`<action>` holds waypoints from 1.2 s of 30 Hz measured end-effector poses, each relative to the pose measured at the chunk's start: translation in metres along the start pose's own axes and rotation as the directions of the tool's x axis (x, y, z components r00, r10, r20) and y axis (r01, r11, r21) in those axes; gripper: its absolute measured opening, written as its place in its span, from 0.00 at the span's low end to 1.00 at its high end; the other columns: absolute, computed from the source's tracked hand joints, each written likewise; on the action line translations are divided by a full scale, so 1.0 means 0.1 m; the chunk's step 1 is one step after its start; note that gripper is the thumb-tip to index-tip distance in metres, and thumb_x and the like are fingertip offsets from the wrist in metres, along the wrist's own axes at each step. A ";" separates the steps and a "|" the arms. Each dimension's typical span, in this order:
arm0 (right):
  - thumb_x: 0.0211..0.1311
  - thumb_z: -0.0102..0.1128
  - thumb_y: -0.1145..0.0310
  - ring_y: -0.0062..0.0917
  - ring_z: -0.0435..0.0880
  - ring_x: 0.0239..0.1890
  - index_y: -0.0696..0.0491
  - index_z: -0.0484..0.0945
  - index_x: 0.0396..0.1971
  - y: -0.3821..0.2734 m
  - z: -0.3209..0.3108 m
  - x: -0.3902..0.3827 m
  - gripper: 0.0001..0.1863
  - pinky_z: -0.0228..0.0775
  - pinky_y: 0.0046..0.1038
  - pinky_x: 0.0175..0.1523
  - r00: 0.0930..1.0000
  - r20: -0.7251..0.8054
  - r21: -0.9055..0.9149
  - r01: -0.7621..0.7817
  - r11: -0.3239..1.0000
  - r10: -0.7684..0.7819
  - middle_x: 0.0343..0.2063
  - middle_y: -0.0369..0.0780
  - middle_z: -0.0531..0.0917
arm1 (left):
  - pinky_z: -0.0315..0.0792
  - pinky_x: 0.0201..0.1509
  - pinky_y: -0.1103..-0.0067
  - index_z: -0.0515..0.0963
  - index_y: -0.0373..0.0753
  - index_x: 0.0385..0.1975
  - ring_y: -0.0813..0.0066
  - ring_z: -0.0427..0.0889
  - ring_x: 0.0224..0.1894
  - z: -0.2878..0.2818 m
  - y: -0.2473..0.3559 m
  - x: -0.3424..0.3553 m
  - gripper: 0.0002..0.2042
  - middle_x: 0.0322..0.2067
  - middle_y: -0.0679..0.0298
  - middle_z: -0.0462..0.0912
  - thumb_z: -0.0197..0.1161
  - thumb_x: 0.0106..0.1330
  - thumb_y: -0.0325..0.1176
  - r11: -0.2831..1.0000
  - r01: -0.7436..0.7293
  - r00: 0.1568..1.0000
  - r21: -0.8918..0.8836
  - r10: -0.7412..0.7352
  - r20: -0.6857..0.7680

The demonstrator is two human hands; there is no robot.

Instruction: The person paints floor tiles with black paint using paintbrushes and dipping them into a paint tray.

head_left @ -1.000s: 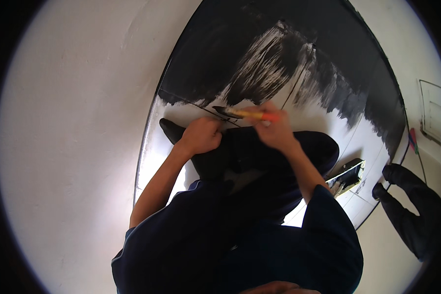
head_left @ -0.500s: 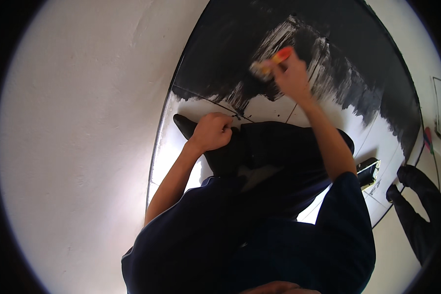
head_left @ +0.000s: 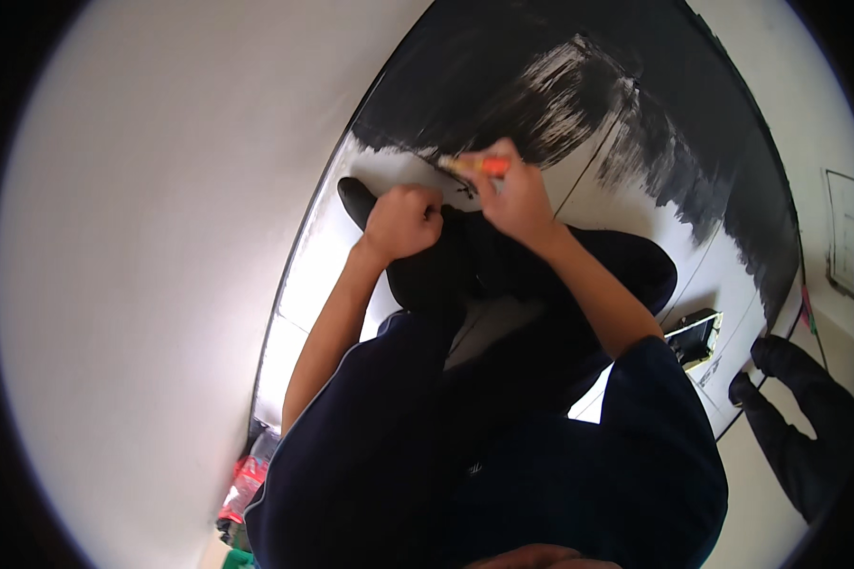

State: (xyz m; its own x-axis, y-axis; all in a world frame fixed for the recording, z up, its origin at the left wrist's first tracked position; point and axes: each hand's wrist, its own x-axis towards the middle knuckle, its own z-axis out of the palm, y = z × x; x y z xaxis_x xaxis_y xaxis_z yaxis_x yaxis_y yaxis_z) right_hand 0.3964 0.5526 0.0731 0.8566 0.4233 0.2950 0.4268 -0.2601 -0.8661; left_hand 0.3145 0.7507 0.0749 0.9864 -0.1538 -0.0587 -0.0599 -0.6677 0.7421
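Note:
My right hand [head_left: 513, 199] is closed around a paintbrush [head_left: 484, 166] with a red and yellow handle, its light ferrule low over the boundary between black paint [head_left: 446, 66] and bare white tile [head_left: 598, 190]. My left hand [head_left: 403, 223] is curled closed over my dark-clad lower leg, near the shoe [head_left: 356, 199]; what its fingers grip, if anything, is hidden. A tray [head_left: 695, 339] holding dark paint lies beside my right knee. Streaky, thin paint shows white through the black above the brush.
Another person's dark-clad legs [head_left: 807, 417] are at the lower right. A pale wall [head_left: 133, 237] runs along the left. Red and clear plastic items [head_left: 245, 482] lie by my left side. A framed panel [head_left: 843, 228] and a thin coloured object [head_left: 807, 303] are at the right.
The brush swept up into the painted area, then came back down leftward near the paint's edge. My left hand sits slightly higher in view. Plastic items have appeared at the lower left.

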 end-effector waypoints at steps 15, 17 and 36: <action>0.70 0.63 0.68 0.56 0.86 0.36 0.54 0.68 0.41 0.45 -0.93 0.23 0.12 0.77 0.52 0.39 0.993 0.005 -0.573 -0.095 0.814 0.119 0.28 0.54 0.86 | 0.79 0.56 0.58 0.89 0.37 0.30 0.46 0.88 0.44 -0.07 0.01 -0.84 0.23 0.33 0.46 0.89 0.53 0.69 0.50 0.880 0.286 0.935 0.379 -0.343 0.089; 0.70 0.62 0.71 0.56 0.86 0.35 0.54 0.67 0.39 0.51 -0.75 -0.07 0.11 0.77 0.53 0.39 0.986 0.165 -0.414 0.068 0.908 0.001 0.28 0.54 0.85 | 0.81 0.52 0.57 0.89 0.35 0.30 0.43 0.89 0.43 0.24 0.03 -0.89 0.26 0.33 0.43 0.89 0.53 0.69 0.52 0.874 0.221 0.947 0.434 -0.299 0.119; 0.66 0.73 0.68 0.31 0.89 0.30 0.58 0.75 0.40 0.41 -1.19 0.03 0.15 0.78 0.31 0.38 0.947 -0.158 -0.261 -0.312 0.913 0.279 0.29 0.46 0.88 | 0.79 0.55 0.61 0.75 0.43 0.65 0.51 0.84 0.49 0.36 -0.06 -0.15 0.26 0.43 0.51 0.82 0.62 0.64 0.31 0.983 -0.091 0.983 0.162 0.063 0.175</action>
State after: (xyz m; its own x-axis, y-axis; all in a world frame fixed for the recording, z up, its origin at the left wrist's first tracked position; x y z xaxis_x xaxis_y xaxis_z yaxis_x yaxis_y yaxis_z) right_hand 0.4515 0.4399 0.0868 0.9762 0.1914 0.1020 0.1982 -0.5962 -0.7780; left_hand 0.2946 0.7309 0.0477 0.9387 -0.3202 -0.1277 -0.1739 -0.7597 0.6266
